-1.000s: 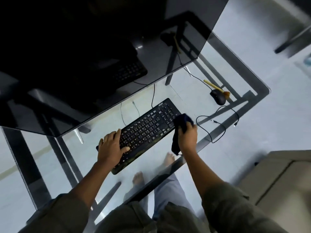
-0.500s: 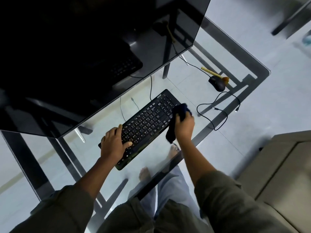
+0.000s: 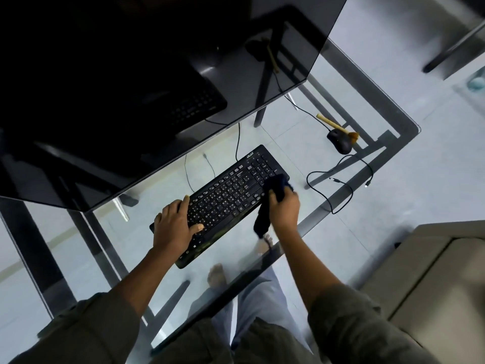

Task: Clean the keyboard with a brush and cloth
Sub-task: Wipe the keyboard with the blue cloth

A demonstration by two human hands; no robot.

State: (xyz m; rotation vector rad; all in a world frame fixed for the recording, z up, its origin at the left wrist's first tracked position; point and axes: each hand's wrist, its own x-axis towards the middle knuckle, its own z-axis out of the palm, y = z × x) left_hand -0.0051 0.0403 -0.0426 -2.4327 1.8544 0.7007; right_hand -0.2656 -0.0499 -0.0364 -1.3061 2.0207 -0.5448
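Right hand (image 3: 284,208) grips one dark cloth (image 3: 264,219) at the right end of the one keyboard (image 3: 228,195); left hand (image 3: 174,224) lies flat on its left end. One brush (image 3: 331,123) sits beside one mouse (image 3: 339,143) near the desk (image 3: 393,109) edge, with bare glass before it.

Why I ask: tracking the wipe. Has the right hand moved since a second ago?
Yes: right hand and cloth shifted slightly left, onto the keyboard's number-pad corner.

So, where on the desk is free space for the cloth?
Bare glass lies left of the keyboard, by the monitor edge, and between the keyboard and the mouse. Crowded: the loose cable loop, mouse and brush at right.
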